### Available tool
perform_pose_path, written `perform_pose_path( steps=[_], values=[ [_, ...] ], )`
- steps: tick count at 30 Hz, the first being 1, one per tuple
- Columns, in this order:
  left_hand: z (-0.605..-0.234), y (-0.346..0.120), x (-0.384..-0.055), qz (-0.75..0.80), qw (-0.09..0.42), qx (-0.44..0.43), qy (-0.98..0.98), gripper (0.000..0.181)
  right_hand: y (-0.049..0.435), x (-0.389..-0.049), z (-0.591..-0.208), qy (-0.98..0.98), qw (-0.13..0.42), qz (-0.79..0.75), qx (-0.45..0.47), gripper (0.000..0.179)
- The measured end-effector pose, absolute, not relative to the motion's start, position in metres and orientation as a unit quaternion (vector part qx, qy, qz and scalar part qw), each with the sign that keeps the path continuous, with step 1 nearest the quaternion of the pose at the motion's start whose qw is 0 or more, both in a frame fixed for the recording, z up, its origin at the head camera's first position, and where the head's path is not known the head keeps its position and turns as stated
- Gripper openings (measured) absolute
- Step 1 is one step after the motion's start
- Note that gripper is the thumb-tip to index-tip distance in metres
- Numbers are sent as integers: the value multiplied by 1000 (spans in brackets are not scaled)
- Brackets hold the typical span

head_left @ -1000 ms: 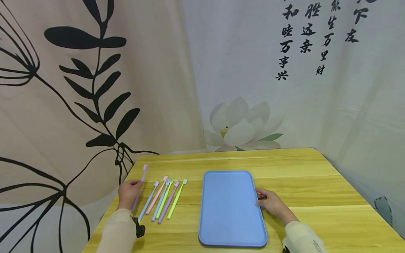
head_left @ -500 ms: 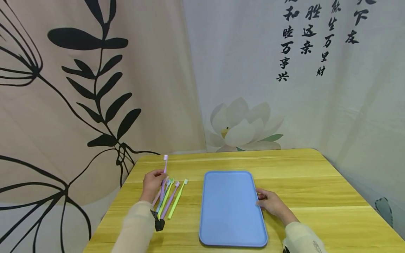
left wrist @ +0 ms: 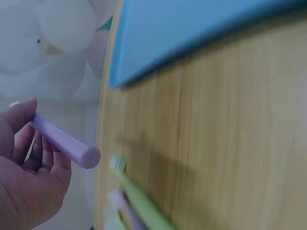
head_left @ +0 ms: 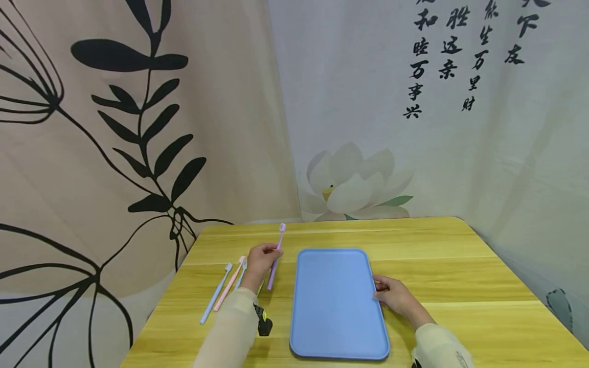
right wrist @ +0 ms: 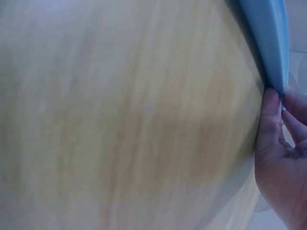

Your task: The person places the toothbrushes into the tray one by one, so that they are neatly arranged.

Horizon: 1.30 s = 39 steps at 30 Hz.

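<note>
My left hand (head_left: 260, 263) pinches a purple toothbrush (left wrist: 67, 142) between thumb and fingers, its brush head pointing up and away. The hand is above the table, left of a blue tray (head_left: 338, 301). My right hand (head_left: 397, 296) pinches the tray's right edge, thumb and fingers at the rim in the right wrist view. On the table to the left lie a blue toothbrush (head_left: 215, 294) and a pink toothbrush (head_left: 229, 284), with another blue one partly behind my left hand. The left wrist view shows a green toothbrush (left wrist: 144, 203) and a second purple toothbrush (left wrist: 125, 211) below the hand.
The wooden table (head_left: 460, 286) extends to the right of the tray and behind it. A printed curtain (head_left: 239, 128) with plants, a lotus and writing hangs right behind the table's far edge.
My left hand has carried the purple toothbrush rightward from the table's left side, across the row of toothbrushes, toward the tray. My right hand and the tray have stayed in place.
</note>
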<state>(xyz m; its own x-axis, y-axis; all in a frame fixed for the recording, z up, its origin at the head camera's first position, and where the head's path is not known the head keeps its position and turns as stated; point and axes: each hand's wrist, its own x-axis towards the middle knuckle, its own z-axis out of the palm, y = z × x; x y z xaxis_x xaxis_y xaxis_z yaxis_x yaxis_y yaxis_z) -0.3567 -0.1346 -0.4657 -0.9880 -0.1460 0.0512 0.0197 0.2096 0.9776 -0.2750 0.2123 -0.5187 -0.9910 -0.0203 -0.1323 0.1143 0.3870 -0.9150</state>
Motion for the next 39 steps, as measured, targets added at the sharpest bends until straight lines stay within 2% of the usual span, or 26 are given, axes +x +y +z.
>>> perform_pose_path(
  steps=[12, 27, 39],
  values=[
    [-475, -78, -347, -670, 44, 49, -739, 26, 212, -277, -518, 833, 60, -549, 29, 51],
    [-493, -9, -322, -622, 46, 83, -777, 25, 213, -277, -523, 827, 66, -557, 36, 51],
    [-503, 25, -307, -586, 59, 99, -802, 24, 210, -277, -522, 825, 59, -561, 32, 51]
  ],
)
